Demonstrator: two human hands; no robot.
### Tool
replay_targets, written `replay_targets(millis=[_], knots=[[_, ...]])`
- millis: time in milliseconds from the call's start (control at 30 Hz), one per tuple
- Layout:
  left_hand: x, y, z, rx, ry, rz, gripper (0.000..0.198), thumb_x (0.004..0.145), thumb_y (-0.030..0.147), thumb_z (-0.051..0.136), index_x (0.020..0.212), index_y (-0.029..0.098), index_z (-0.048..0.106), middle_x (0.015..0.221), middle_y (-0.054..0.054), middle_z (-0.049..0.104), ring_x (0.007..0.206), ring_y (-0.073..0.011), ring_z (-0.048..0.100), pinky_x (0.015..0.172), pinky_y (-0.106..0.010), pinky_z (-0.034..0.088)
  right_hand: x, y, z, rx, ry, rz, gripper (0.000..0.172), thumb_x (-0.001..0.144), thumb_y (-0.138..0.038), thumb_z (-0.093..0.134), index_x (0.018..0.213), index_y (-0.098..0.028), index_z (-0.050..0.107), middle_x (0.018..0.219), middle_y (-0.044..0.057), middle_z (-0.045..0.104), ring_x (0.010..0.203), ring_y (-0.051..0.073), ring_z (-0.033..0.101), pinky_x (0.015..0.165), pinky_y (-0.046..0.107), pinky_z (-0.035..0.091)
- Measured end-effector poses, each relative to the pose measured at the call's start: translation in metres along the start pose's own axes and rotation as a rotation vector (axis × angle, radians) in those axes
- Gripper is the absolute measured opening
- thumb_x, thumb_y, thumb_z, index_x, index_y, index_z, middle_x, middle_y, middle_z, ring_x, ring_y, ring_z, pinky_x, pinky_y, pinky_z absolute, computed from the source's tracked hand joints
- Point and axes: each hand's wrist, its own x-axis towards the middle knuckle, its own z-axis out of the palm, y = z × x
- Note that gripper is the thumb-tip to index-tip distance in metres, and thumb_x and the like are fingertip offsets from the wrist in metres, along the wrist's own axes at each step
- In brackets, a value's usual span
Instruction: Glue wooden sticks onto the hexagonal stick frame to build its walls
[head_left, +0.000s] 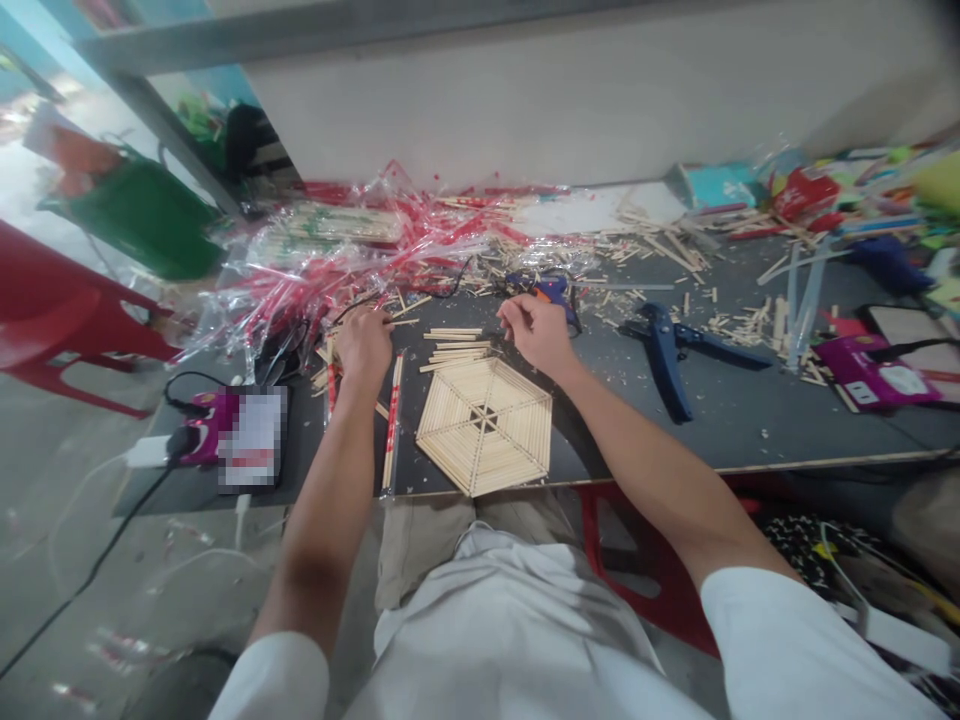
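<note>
On the table's front edge lies a hexagonal panel [450,440] of pale wooden sticks, with spoke-like lines meeting at a small dark centre. Several loose sticks [454,346] are laid in rows against its far left side. My left hand [365,345] is closed to the left of these, a short wooden stick [405,322] jutting from its fingertips. My right hand [534,330] hovers by the panel's far right corner, fingers curled together; whatever is in them is hidden. Just behind it rests a blue glue gun [555,290]. A wrapped chopstick pack [392,425] lies left of the panel.
Dark blue cutters [667,350] lie to the right among cut stick pieces. Red and clear plastic wrappers [390,235] heap up along the back left. A purple power box [206,428] with cables sits at the left edge; a second purple box [862,372] is far right.
</note>
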Motion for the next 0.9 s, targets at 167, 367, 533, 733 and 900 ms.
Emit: replay_targets(millis=[167, 367, 533, 733, 900], knots=[[-0.0010, 0.0040, -0.0051, 0.015, -0.009, 0.002, 0.031, 0.095, 0.025, 0.061, 0.117, 0.017, 0.081, 0.130, -0.013, 0.076, 0.130, -0.0318, 0.064, 0.114, -0.041, 0.048, 0.0008, 0.0066, 0.0024, -0.071, -0.023, -0.074, 0.034, 0.097, -0.048, 0.062, 0.086, -0.018, 0.074, 0.078, 0.006, 0.075, 0.060, 0.015, 0.063, 0.062, 0.031, 0.048], [0.0027, -0.0013, -0.0046, -0.035, -0.050, 0.006, 0.024, 0.092, 0.024, 0.064, 0.108, 0.021, 0.082, 0.121, -0.010, 0.079, 0.122, -0.0308, 0.068, 0.108, -0.041, 0.051, 0.0006, 0.0072, 0.0015, -0.147, -0.039, -0.129, 0.012, 0.091, -0.022, 0.068, 0.091, -0.018, 0.080, 0.088, 0.007, 0.080, 0.073, 0.019, 0.069, 0.069, 0.033, 0.052], [0.0029, -0.0033, -0.0015, -0.015, -0.019, 0.071, 0.028, 0.092, 0.022, 0.064, 0.116, 0.019, 0.079, 0.120, -0.012, 0.078, 0.121, -0.0310, 0.067, 0.107, -0.041, 0.050, 0.0005, 0.0061, 0.0024, -0.141, -0.056, -0.103, 0.009, 0.086, -0.014, 0.071, 0.089, -0.018, 0.078, 0.086, 0.006, 0.078, 0.072, 0.016, 0.067, 0.069, 0.031, 0.053], [0.0006, 0.0010, 0.0008, 0.038, -0.032, 0.137, 0.027, 0.096, 0.026, 0.063, 0.114, 0.017, 0.080, 0.119, -0.014, 0.076, 0.123, -0.0328, 0.065, 0.111, -0.043, 0.049, -0.0005, 0.0040, 0.0020, -0.116, -0.038, -0.081, 0.018, 0.095, -0.034, 0.068, 0.087, -0.018, 0.074, 0.076, 0.004, 0.074, 0.066, 0.016, 0.063, 0.066, 0.031, 0.048], [-0.0023, 0.0056, 0.0038, -0.011, -0.052, 0.170, 0.029, 0.098, 0.026, 0.061, 0.116, 0.015, 0.080, 0.123, -0.014, 0.075, 0.125, -0.0331, 0.064, 0.110, -0.042, 0.049, -0.0027, 0.0004, 0.0013, -0.112, -0.034, -0.088, 0.025, 0.098, -0.037, 0.060, 0.083, -0.019, 0.069, 0.069, 0.003, 0.069, 0.057, 0.014, 0.058, 0.061, 0.030, 0.044]])
